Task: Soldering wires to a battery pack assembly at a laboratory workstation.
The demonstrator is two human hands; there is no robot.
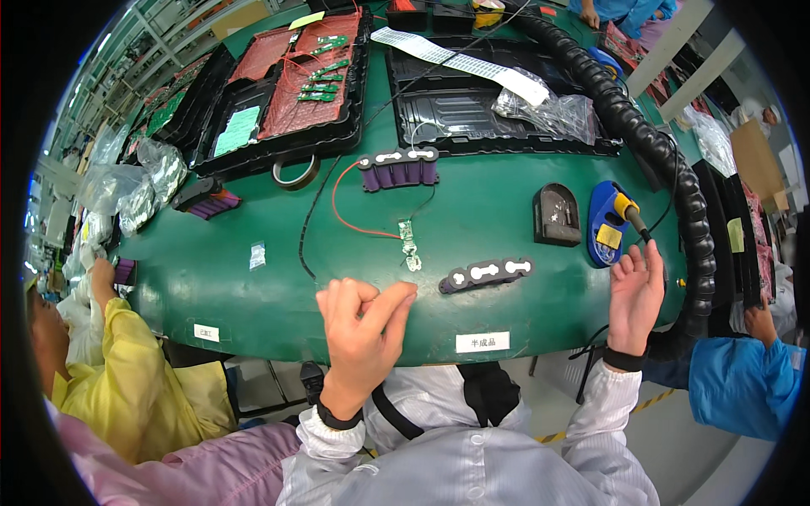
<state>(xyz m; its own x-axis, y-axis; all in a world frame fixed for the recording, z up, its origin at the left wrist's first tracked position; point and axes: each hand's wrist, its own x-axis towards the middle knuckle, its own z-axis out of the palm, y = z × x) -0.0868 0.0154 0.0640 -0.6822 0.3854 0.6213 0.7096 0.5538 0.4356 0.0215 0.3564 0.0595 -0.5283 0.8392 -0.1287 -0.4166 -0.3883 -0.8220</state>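
My left hand [363, 325] hovers over the near edge of the green table, thumb and forefinger pinched together; anything between the fingertips is too small to make out. My right hand [634, 295] is raised at the right with its fingers apart, the forefinger by the rear end of a soldering iron [626, 208]. That iron rests in a blue stand [604, 221]. Ahead of my left hand lies a small circuit board [409, 244], joined by a red wire to a purple battery pack [399, 171]. Between my hands sits a second battery pack [487, 274].
A black dish [556, 216] stands left of the iron stand. Black trays [291, 152] of circuit boards and a tape roll [296, 173] lie farther back. A thick black hose [699, 244] curves down the right side. Co-workers in yellow [139, 371] and blue [742, 379] flank me.
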